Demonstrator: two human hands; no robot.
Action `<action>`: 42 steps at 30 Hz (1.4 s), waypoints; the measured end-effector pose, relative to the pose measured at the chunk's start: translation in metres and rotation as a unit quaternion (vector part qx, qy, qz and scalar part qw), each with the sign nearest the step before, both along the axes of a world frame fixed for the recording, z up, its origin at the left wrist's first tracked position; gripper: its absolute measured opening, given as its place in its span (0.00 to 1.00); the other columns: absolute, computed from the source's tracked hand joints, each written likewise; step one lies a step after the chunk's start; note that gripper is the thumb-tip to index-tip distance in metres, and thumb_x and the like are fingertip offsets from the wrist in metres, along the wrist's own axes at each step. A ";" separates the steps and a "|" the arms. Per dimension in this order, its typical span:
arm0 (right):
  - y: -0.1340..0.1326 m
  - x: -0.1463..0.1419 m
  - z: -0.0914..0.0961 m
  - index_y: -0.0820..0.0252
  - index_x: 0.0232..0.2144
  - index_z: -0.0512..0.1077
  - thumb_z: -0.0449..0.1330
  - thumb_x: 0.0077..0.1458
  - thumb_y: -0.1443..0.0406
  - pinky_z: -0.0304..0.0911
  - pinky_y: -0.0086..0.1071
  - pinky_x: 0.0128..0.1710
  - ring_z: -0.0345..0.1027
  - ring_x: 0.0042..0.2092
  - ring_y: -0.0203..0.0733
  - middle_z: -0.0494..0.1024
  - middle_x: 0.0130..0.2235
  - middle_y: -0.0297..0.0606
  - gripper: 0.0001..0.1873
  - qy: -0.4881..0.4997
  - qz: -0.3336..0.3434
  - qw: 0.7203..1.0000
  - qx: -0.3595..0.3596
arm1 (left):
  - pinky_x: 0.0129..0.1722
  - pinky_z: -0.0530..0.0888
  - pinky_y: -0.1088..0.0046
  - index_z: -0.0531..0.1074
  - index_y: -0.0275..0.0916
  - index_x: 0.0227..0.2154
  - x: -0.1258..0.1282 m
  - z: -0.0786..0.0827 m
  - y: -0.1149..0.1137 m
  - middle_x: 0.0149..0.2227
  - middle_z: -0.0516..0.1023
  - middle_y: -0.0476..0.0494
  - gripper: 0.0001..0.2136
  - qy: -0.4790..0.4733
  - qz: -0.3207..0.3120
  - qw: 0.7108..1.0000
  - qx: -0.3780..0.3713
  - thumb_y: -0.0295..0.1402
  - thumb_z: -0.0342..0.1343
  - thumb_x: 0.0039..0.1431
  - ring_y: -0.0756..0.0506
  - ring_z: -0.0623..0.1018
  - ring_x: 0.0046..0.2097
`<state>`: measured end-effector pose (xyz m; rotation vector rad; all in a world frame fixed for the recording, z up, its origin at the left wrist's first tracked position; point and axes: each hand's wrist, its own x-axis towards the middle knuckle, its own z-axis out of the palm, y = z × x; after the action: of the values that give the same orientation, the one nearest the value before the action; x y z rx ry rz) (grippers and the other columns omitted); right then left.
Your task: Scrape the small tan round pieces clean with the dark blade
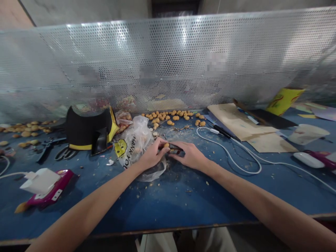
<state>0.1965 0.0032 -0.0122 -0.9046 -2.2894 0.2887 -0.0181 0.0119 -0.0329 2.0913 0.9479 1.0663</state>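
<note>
Black lettering reading "HANK YO" is printed beside a yellow smiley face on a crumpled clear plastic bag (132, 145). Just right of this bag, the left hand (153, 154) and the right hand (190, 156) are held close together, their fingers (162, 144) curled and closed around a narrow dark implement (174, 148). A small tan nut (166, 145) sits at the implement's end, touching the left hand's fingertips. How the implement is held exactly cannot be told.

Behind the bag, a scattered band of tan nuts (170, 117) lies at the foot of a perforated metal screen (168, 63). Left of the bag are a black-and-yellow padded piece (84, 128) and a pair of scissors (64, 153), with a white plug charger (39, 181) on a magenta device (54, 190) farther left. Right of the bag are a white cable (228, 148), a black marker (222, 131), cardboard sheets (241, 121) and a white computer mouse (306, 160). All of it rests on a blue workbench (168, 206) strewn with crumbs.
</note>
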 end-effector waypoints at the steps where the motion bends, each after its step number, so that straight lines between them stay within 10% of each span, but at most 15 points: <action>1: -0.001 -0.001 0.000 0.57 0.53 0.71 0.60 0.59 0.60 0.68 0.41 0.50 0.74 0.49 0.48 0.79 0.50 0.43 0.20 0.005 -0.003 1.000 -0.009 | 0.45 0.73 0.65 0.64 0.38 0.46 0.000 0.002 -0.002 0.40 0.76 0.42 0.13 0.014 0.002 1.000 0.001 0.42 0.50 0.66 0.44 0.78 0.43; 27: 0.012 0.009 0.000 0.57 0.54 0.70 0.60 0.57 0.59 0.73 0.35 0.35 0.75 0.30 0.37 0.80 0.44 0.39 0.22 0.182 0.071 0.926 -0.323 | 0.41 0.73 0.64 0.61 0.38 0.48 0.001 0.005 -0.001 0.38 0.76 0.42 0.13 0.093 0.005 0.995 0.017 0.39 0.48 0.67 0.42 0.77 0.41; 42: -0.002 -0.004 -0.007 0.56 0.63 0.61 0.48 0.64 0.70 0.65 0.46 0.58 0.67 0.59 0.48 0.70 0.59 0.42 0.26 0.040 -0.015 0.998 -0.037 | 0.38 0.73 0.64 0.59 0.39 0.42 0.001 -0.001 0.003 0.37 0.73 0.43 0.09 0.070 0.068 0.993 0.064 0.36 0.51 0.65 0.43 0.76 0.38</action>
<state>0.1930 0.0015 -0.0191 -0.9457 -2.2028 0.3910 -0.0167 0.0150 -0.0338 2.2580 1.1323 1.0844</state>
